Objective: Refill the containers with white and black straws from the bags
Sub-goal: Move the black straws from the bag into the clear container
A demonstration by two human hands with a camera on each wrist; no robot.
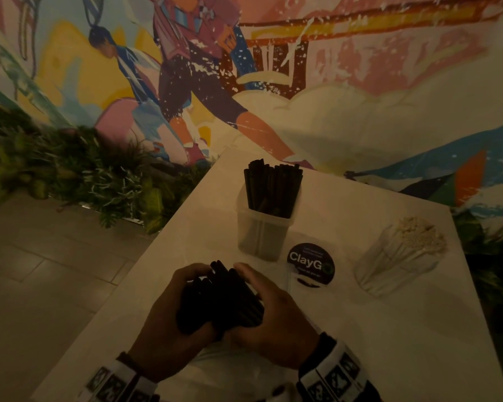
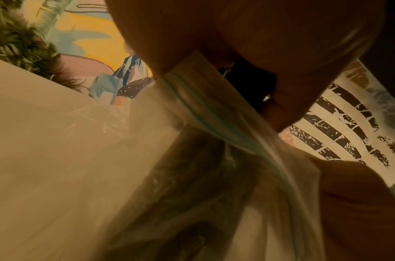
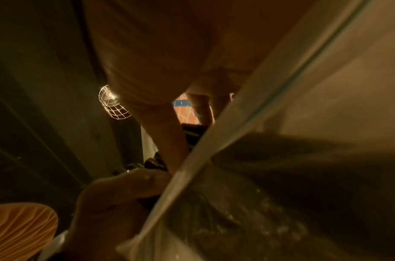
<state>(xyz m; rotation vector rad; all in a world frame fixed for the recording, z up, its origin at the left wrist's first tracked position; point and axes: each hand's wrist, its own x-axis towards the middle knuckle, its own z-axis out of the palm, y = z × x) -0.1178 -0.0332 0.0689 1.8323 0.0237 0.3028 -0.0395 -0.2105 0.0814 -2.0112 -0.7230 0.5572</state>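
Observation:
Both hands cup one bundle of black straws (image 1: 219,300) low over the white table (image 1: 360,329). My left hand (image 1: 172,311) curls round its left side and my right hand (image 1: 269,311) wraps its right side. A clear plastic bag (image 1: 230,369) lies crumpled under my wrists; it fills the left wrist view (image 2: 192,176) and the right wrist view (image 3: 270,176). Beyond the hands stands a translucent container (image 1: 263,227) with black straws upright in it. To its right a clear round container (image 1: 395,262) holds white straws.
A round black ClayGo sign (image 1: 310,264) stands between the two containers. The table's left edge drops to a tiled floor (image 1: 41,271). Green plants (image 1: 70,169) line the base of a painted mural wall (image 1: 244,68) behind the table.

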